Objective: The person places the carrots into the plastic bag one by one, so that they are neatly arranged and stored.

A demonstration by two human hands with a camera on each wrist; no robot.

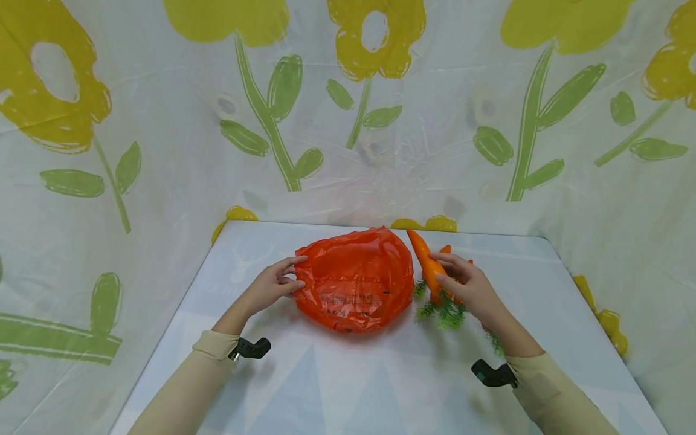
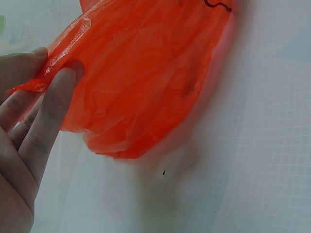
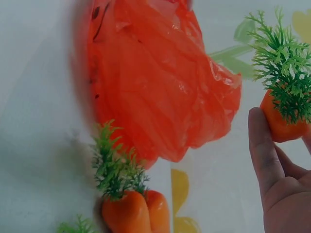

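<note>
A red plastic bag (image 1: 353, 284) sits with its mouth spread open near the middle of the table. My left hand (image 1: 274, 283) pinches the bag's left rim between thumb and fingers; the left wrist view shows the thin plastic (image 2: 131, 82) drawn up between them. To the right of the bag, my right hand (image 1: 469, 287) holds an orange carrot (image 1: 425, 260) with green leafy tops, its tip pointing up and away. In the right wrist view the held carrot (image 3: 284, 119) is partly cut off by the frame edge. More carrots (image 3: 127, 213) lie beside the bag, partly behind my right hand in the head view.
A pale table (image 1: 348, 386) with faint blue triangles lies under everything. Behind and around it hangs a white curtain (image 1: 424, 175) printed with yellow flowers and green stems. A black wrist camera (image 1: 493, 373) sits on the right sleeve, another (image 1: 252, 348) on the left.
</note>
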